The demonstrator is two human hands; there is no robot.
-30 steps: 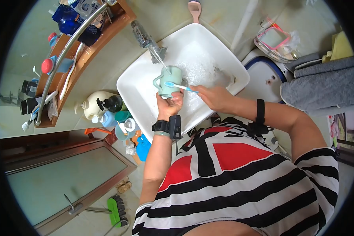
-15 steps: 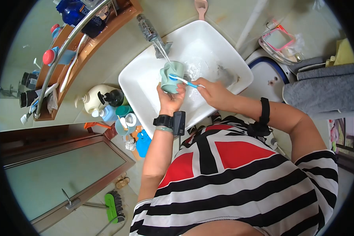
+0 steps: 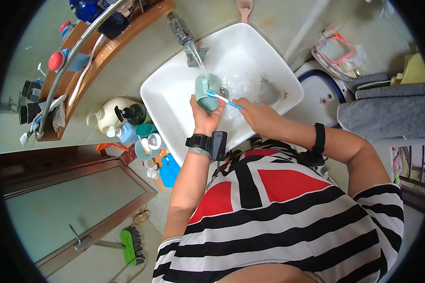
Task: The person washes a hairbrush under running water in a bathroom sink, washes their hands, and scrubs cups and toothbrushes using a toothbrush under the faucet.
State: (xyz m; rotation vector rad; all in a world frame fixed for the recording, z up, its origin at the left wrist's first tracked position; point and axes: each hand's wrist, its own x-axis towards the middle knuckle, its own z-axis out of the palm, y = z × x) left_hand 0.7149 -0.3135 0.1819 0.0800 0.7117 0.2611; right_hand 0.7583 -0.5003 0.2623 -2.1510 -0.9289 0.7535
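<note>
A pale green cup is held over the white sink by my left hand, its fingers closed round the lower part. Water from the faucet runs down onto the cup. My right hand is closed on the handle of a blue and white toothbrush. The brush head lies against the cup or just in front of it; I cannot tell whether they touch.
Left of the sink stand a cream pump bottle, a black pump bottle and several smaller containers. A wooden shelf with a metal rail curves along the upper left. Grey towels hang at right, near a toilet.
The cup has turned in my left hand, so its side faces differently under the stream. The toothbrush has shifted slightly right and down along the cup.
</note>
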